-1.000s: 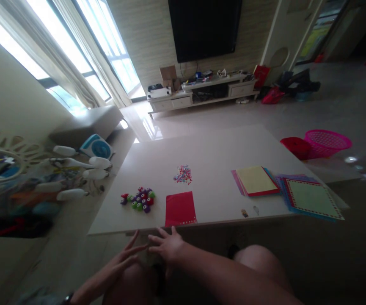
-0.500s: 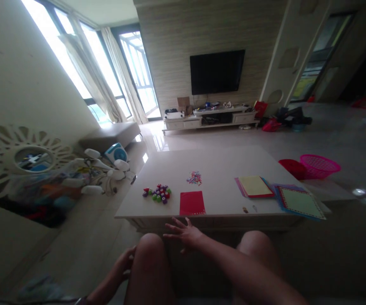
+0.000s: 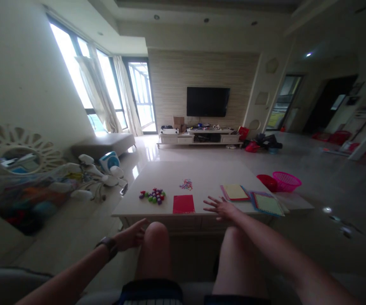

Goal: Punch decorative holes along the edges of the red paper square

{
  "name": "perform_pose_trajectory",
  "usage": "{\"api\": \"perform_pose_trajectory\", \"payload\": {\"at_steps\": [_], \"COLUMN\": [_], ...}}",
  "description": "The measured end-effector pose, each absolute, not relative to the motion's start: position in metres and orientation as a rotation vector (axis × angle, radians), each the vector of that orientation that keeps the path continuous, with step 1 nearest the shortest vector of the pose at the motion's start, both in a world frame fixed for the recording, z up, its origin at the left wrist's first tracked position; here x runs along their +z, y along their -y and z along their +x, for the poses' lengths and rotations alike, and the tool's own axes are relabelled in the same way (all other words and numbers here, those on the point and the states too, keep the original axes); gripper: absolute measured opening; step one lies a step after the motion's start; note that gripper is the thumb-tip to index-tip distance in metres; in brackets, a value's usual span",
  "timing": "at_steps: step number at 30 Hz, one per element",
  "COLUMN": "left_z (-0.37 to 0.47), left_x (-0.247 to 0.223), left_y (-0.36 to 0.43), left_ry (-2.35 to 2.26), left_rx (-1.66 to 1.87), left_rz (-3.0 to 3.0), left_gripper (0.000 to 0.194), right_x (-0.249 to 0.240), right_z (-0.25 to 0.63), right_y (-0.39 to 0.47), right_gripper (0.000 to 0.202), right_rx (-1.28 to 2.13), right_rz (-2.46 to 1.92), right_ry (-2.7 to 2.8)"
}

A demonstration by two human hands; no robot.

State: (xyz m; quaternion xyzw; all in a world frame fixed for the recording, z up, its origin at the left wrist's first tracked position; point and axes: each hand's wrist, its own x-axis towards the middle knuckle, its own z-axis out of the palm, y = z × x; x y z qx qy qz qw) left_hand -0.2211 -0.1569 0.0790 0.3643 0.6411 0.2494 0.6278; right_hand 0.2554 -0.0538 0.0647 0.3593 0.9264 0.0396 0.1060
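- Red square sheet (image 3: 183,204): laid flat near the front edge of the table (image 3: 208,171); small pale marks seen along its near border.
- Tiny multicoloured pieces (image 3: 186,184): scattered loosely behind the sheet.
- Purple, green and red round pieces (image 3: 159,196): white-dotted, clustered toward the front left corner.
- Yellow-topped paper stack (image 3: 233,192): fanned, other colours exposed, set toward the right edge.
- Bordered sheets (image 3: 268,204): pale green uppermost, overlapped, placed at the front right corner.

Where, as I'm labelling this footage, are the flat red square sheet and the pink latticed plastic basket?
Flat red square sheet (image 3: 183,203), head view: its middle.
Pink latticed plastic basket (image 3: 286,185), head view: its wall.
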Motion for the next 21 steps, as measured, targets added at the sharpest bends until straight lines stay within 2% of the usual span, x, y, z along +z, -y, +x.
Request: {"api": "perform_pose_trajectory", "payload": {"at_steps": [3, 6, 9, 11, 15, 18, 21], "left_z": [-0.226, -0.215, -0.192, -0.173, -0.13, -0.093, -0.058], "left_x": [0.116, 0.159, 0.212, 0.253, 0.343, 0.414, 0.483], "left_y": [0.134, 0.106, 0.086, 0.081, 0.097, 0.135, 0.194], "left_ry": [-1.302, -1.544, -1.758, -1.695, -1.593, -1.468, -1.467], "left_rx": [0.565, 0.668, 0.626, 0.678, 0.554, 0.641, 0.653], "left_rz": [0.955, 1.372, 2.131, 2.378, 3.086, 3.295, 3.392], "left_gripper": [0.07, 0.069, 0.057, 0.067, 0.082, 0.087, 0.099], "right_x": [0.112, 0.163, 0.218, 0.256, 0.331, 0.387, 0.452], "right_z": [0.297, 0.325, 0.339, 0.343, 0.333, 0.307, 0.269], "right_y": [0.053, 0.053, 0.054, 0.058, 0.079, 0.115, 0.166], "right_gripper": [0.088, 0.082, 0.094, 0.094, 0.093, 0.081, 0.095], "right_rx": [0.278, 0.419, 0.533, 0.618, 0.742, 0.946, 1.135], "right_rz": [1.214, 1.352, 1.362, 1.323, 1.285, 1.204, 1.109], "right_ry": [-2.667, -2.617, -2.67, -2.666, -2.626, -2.585, -2.57]}}
